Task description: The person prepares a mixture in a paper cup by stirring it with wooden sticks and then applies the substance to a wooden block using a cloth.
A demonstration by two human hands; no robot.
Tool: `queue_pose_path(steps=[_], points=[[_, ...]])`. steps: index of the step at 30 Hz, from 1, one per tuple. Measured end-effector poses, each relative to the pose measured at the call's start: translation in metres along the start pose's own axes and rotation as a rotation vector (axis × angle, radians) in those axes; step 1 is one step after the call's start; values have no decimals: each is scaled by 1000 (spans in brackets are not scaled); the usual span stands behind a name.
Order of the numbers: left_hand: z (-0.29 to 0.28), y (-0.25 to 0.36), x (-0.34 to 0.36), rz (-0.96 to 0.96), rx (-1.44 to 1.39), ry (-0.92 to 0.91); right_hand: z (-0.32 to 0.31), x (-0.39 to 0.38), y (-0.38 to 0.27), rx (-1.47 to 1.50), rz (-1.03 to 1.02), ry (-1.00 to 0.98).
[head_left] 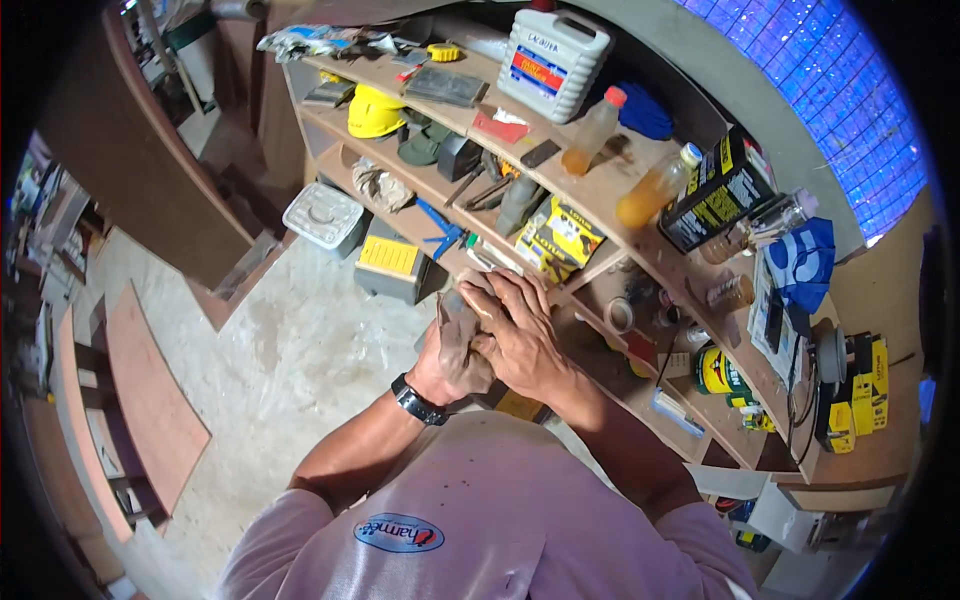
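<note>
In front of my chest both hands are pressed together around a crumpled grey-brown rag (458, 335). My left hand (432, 372), with a black watch on its wrist, is closed on the rag, which covers most of its fingers. My right hand (525, 345) comes over from the other side, its fingers bent and pressed against the rag and the left hand. Both hands are just short of the wooden shelf unit (470, 125). Near them on its shelves are a blue clamp (437, 230) and a yellow-and-black box (560, 238).
A white jug (553, 65), bottles of amber liquid (655, 190) and a black can (715, 190) stand on the top shelf. A yellow hard hat (375, 112) lies lower. On the floor are a lidded white tub (323, 218) and a grey toolbox (390, 268). Wooden panels (150, 400) lie left.
</note>
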State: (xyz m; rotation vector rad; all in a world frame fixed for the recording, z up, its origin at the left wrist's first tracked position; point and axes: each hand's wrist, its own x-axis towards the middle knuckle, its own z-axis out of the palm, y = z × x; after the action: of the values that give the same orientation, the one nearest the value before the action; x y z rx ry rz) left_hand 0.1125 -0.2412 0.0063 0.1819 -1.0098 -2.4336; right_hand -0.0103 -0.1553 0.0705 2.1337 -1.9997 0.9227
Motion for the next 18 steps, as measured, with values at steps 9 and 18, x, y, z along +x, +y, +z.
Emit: queue_pose_path(steps=[9, 18], points=[[124, -84, -86, 214, -291, 537, 24, -138, -30, 179, 128, 156], [120, -117, -174, 98, 269, 529, -2, -212, -91, 191, 147, -37]])
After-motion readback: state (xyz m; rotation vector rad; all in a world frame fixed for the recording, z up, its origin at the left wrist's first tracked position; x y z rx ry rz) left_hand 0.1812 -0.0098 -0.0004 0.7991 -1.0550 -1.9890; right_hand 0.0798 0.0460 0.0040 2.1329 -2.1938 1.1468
